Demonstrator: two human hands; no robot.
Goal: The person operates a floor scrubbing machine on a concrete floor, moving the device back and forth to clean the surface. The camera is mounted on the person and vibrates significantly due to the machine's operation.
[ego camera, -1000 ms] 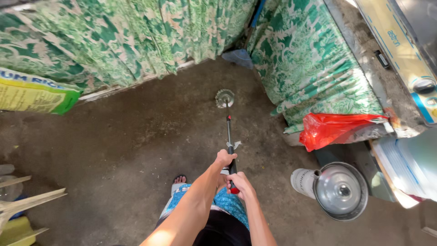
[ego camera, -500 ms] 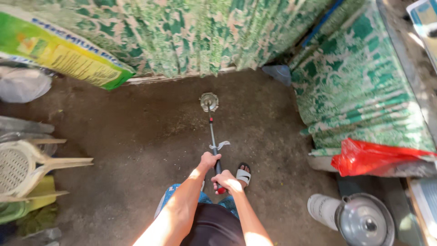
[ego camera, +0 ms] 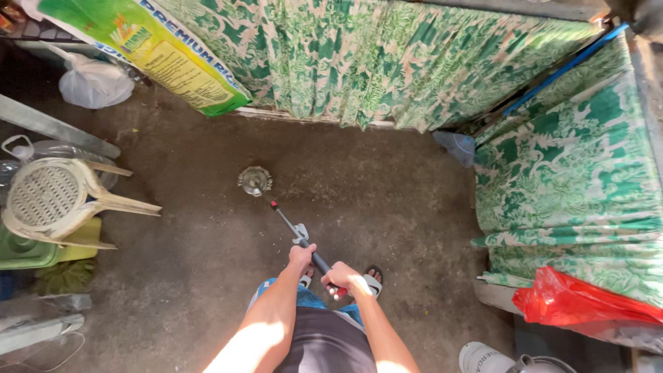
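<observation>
A: What takes up most of the view?

B: The bare concrete floor (ego camera: 173,276), walled in at the back and on the right by green leaf-patterned cloth (ego camera: 387,62) hanging in folds

A: And along the edges?

B: A large green and yellow sack (ego camera: 148,52) leans at the upper left, with a white plastic bag (ego camera: 93,83) just beside it. A pale plastic chair (ego camera: 59,200) lies tipped on its side at the left, its legs pointing toward the middle. At the lower right a red plastic bag (ego camera: 587,304) rests on the cloth-covered ledge

A: What is the person holding?

B: A long-handled mop (ego camera: 286,224), slanting up and to the left from the body. Its round head (ego camera: 255,181) sits flat on the floor, well ahead of the feet, near the middle of the open space

A: How are the hands set?

B: The left hand (ego camera: 302,258) is wrapped tight around the dark shaft, fingers curled closed. The right hand (ego camera: 343,277) is just behind it, nearer the body, fist closed on the red end of the handle. The two are close together, not quite touching

A: Anything smaller?

B: A sandal (ego camera: 373,280) shows just beyond the right hand, on the floor
</observation>
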